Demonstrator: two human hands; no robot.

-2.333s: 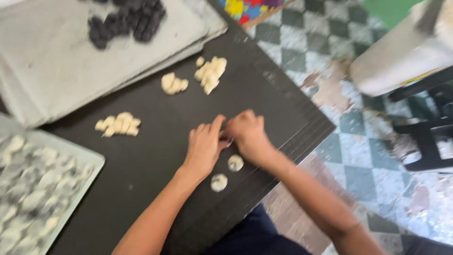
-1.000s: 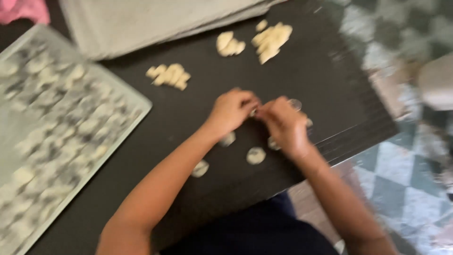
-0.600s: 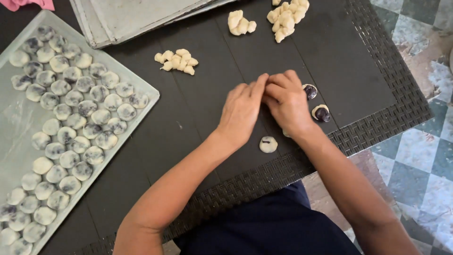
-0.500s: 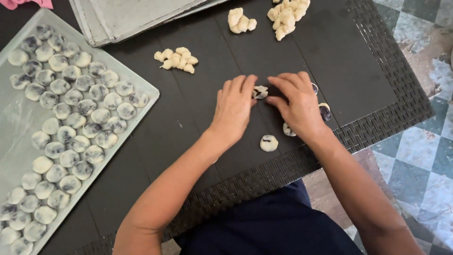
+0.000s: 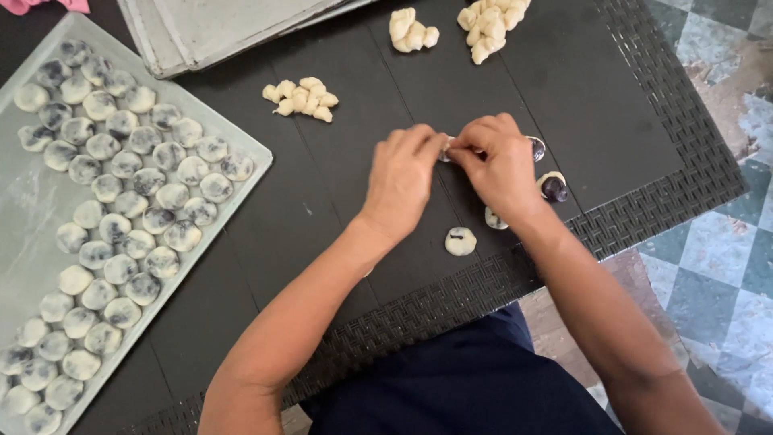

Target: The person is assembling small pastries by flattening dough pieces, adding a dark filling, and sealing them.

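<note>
Head camera, looking down on a dark table (image 5: 612, 121): a small piece of dough (image 5: 448, 146) sits pinched between the fingertips of both hands, held just above the tabletop near its middle. The left hand (image 5: 403, 181) closes thumb and fingers on the piece from one side, the right hand (image 5: 499, 165) presses in from the other, and the two hands touch at the fingertips, so little of the dough shows. Just beside the right hand lie two open dough rounds with dark filling (image 5: 552, 187), and a closed ball (image 5: 460, 241) rests near the table's woven front edge, with another (image 5: 494, 219) half hidden under the right wrist. Farther back are three small heaps of cut dough pieces: one (image 5: 300, 98) left of the hands, two (image 5: 412, 30) near the far edge. A pale baking tray (image 5: 32, 242) at the left carries rows of filled, rounded dough balls (image 5: 129, 193) with dark patches showing through. A stack of empty trays (image 5: 209, 28) lies beyond it. Green and white checked floor tiles (image 5: 717, 274) show at the right, and the person's dark blue clothing (image 5: 459, 379) fills the bottom.
</note>
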